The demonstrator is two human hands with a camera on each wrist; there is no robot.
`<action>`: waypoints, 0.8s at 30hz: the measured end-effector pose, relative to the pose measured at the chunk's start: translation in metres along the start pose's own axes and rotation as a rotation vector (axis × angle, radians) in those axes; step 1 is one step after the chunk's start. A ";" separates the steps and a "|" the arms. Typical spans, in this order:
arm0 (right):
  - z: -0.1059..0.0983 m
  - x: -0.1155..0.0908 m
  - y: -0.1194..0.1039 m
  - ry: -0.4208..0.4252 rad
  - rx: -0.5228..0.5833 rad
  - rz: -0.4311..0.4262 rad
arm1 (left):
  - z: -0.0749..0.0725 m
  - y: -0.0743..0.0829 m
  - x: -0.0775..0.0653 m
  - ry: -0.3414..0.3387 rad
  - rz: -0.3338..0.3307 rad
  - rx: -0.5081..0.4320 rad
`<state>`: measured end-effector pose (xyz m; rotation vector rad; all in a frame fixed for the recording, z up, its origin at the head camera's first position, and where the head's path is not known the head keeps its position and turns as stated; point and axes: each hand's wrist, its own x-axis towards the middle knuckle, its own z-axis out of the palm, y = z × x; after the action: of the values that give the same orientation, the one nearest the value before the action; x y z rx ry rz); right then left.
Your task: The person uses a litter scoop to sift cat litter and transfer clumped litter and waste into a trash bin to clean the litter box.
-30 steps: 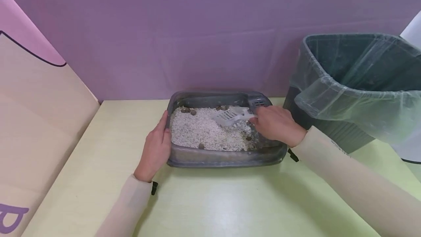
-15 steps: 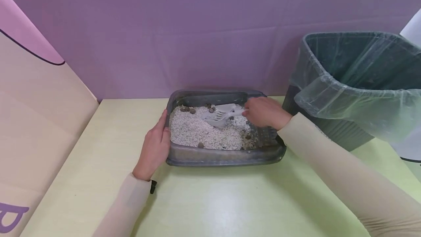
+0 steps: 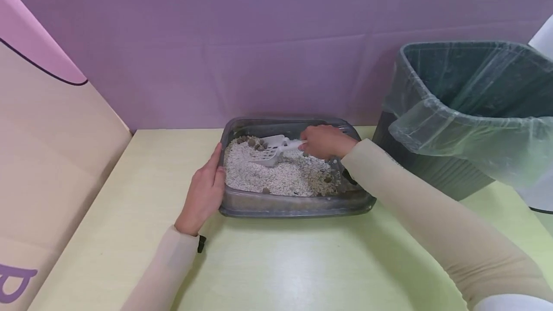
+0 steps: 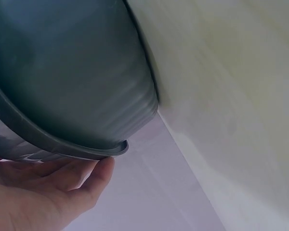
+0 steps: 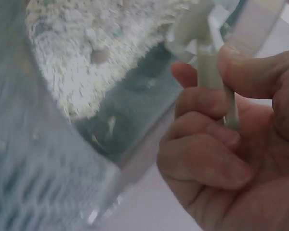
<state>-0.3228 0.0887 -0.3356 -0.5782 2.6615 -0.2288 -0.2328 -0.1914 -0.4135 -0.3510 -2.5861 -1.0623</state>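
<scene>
A grey litter box (image 3: 298, 206) holds pale litter (image 3: 259, 176) with several brown clumps (image 3: 252, 142) near its back left corner. My left hand (image 3: 203, 193) grips the box's left rim; the left wrist view has its fingers (image 4: 94, 180) against the underside of the lip. My right hand (image 3: 326, 141) holds a white slotted litter scoop (image 3: 274, 150) by the handle, fingers curled round it in the right wrist view. The scoop's blade lies in the litter beside the clumps, its front edge pointing left. Single clumps sit near the front wall and at the right.
A dark waste bin (image 3: 432, 167) with a clear plastic liner (image 3: 458, 138) stands right of the box, taller than it. The pale table (image 3: 276, 258) carries both. Behind rises a purple backdrop (image 3: 259, 47), with a beige panel (image 3: 56, 157) on the left.
My right hand has moved left with the scoop, pushing it through the litter to the clumps at the back left. Bare bottom-side litter shows darker at the right. The left hand stays put.
</scene>
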 end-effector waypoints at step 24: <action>0.008 -0.013 0.017 -0.015 0.216 -0.107 | 0.002 0.005 -0.001 -0.005 -0.059 -0.001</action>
<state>-0.3150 0.1085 -0.3425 -0.6490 2.5501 -0.5335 -0.2307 -0.1862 -0.4121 -0.2793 -2.6154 -1.0845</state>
